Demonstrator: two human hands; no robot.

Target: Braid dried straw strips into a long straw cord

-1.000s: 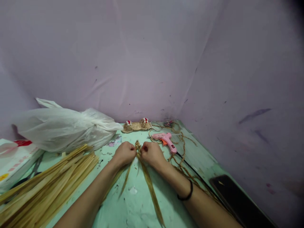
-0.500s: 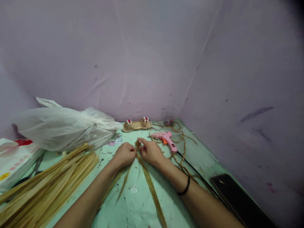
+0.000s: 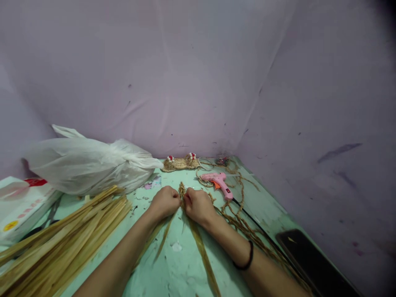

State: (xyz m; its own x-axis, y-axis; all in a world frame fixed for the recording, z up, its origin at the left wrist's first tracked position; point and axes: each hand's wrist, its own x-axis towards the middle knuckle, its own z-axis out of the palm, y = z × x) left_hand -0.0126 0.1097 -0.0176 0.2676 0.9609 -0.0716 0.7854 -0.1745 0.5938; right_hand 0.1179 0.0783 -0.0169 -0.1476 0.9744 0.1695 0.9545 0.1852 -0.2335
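Observation:
A narrow straw braid lies on the pale green table, its loose strands trailing toward me. My left hand is closed and pinches the braid's strands from the left. My right hand, a black band on its wrist, is closed on the strands from the right. The two fists nearly touch, with the braid's woven end poking out beyond them.
A big bundle of straw strips lies at the left. Behind it sit a white plastic bag and a white box. A pink glue gun, braided rope, a small woven piece and a dark phone lie to the right.
My right hand opened its fingers over the braid half a second ago, and now it is closed on the strands again. The left hand stayed in place.

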